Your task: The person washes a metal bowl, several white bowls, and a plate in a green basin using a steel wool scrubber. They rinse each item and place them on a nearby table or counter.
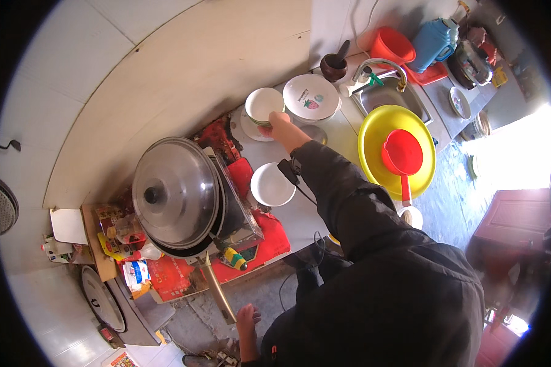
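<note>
My right hand (281,125) grips the rim of a white bowl (262,103) with green edging at the back of the counter. A white plate (249,126) shows partly beneath that bowl. Right beside it stands a large white dish with a strawberry print (308,94). Closer to me sits another white bowl (272,184). My left hand (247,316) hangs low, its fingers loosely curled around nothing. It is nearest the end of the wok's handle (218,291) but looks apart from it. A domed metal lid (177,192) covers the wok on the stove.
A tool with a yellow-green handle (233,259) juts out below the lid. To the right, a yellow basin (369,163) holds a red ladle (402,153), near a steel sink (390,94) with a curved faucet (385,62). A mortar (333,69) stands by the wall.
</note>
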A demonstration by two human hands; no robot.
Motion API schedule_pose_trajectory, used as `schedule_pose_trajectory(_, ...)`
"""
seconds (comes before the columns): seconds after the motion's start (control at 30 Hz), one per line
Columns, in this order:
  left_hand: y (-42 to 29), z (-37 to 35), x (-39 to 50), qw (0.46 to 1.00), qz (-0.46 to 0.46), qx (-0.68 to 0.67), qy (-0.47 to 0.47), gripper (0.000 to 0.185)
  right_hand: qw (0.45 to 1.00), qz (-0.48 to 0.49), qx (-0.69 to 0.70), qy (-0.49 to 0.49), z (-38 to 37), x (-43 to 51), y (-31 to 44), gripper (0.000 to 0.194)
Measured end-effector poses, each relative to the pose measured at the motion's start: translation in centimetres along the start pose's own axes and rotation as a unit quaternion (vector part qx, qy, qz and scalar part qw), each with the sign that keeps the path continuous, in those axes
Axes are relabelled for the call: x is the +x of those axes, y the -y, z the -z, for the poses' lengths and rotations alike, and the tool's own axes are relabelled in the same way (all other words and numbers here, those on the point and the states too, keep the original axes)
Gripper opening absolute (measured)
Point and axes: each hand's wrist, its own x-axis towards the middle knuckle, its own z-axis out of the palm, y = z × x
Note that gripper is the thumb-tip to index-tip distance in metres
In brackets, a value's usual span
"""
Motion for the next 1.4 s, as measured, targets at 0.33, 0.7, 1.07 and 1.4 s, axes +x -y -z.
schedule_pose_trajectory(0.33, -8.7, -7.5, -0.3, 0.993, -0.057, 0.080, 0.060, 0.031, 0.999, 0.004, 0.019, -0.029, 2.0, -7.8, 2.4, 0.051)
schedule_pose_trajectory(0.7, -13.4, -12.9, 2.0, 0.979, -0.095, 0.108, 0.142, 0.030, 0.944, 0.101, -0.063, -0.309, 17.1, 1.0, 5.9, 0.053)
schedule_pose_trajectory(1.07, -13.5, -14.1, 1.4, 0.982, -0.092, 0.097, 0.136, 0.030, 0.965, 0.058, -0.071, -0.245, 16.1, -1.0, 7.7, 0.019)
schedule_pose_trajectory(1.4, -14.0, -14.7, 1.9, 0.978, -0.101, 0.104, 0.148, 0.029, 0.973, 0.042, -0.024, -0.224, 17.3, 0.9, 8.3, 0.024)
